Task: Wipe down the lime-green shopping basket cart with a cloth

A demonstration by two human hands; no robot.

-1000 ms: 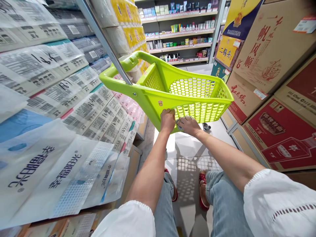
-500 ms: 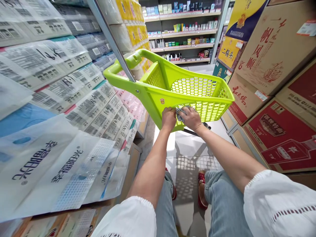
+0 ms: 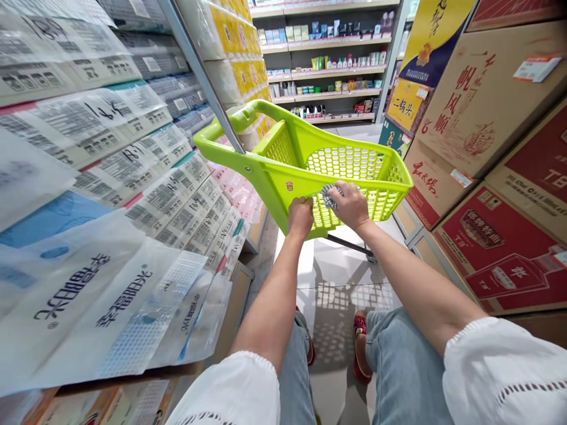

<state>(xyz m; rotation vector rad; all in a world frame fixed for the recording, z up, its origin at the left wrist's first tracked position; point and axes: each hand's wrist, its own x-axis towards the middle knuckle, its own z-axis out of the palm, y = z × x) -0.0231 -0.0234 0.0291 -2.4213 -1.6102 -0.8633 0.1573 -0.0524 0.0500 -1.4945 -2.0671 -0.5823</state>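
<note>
A lime-green plastic shopping cart [image 3: 270,171] stands side-on before me, its handle to the left and its mesh basket to the right. My right hand [image 3: 351,206] is closed on a bunched grey-and-white cloth [image 3: 329,196], which presses against the mesh side just under the rim. Beside it, my left hand [image 3: 300,216] has its fingers curled against the cart's side at the left end of the mesh; the fingertips are partly hidden. A small sticker [image 3: 289,186] sits on the cart's side above my left hand.
Stacked packs with printed labels [image 3: 106,112] line the left side, above white plastic packs [image 3: 119,301]. Boxes [image 3: 469,112] are piled along the right. Shelves of bottles [image 3: 332,74] stand ahead. A grey metal post [image 3: 199,71] rises by the cart handle.
My right hand has moved a little right and up along the mesh with the cloth, away from my left hand. My left hand stays by the cart's side. The view has tilted slightly.
</note>
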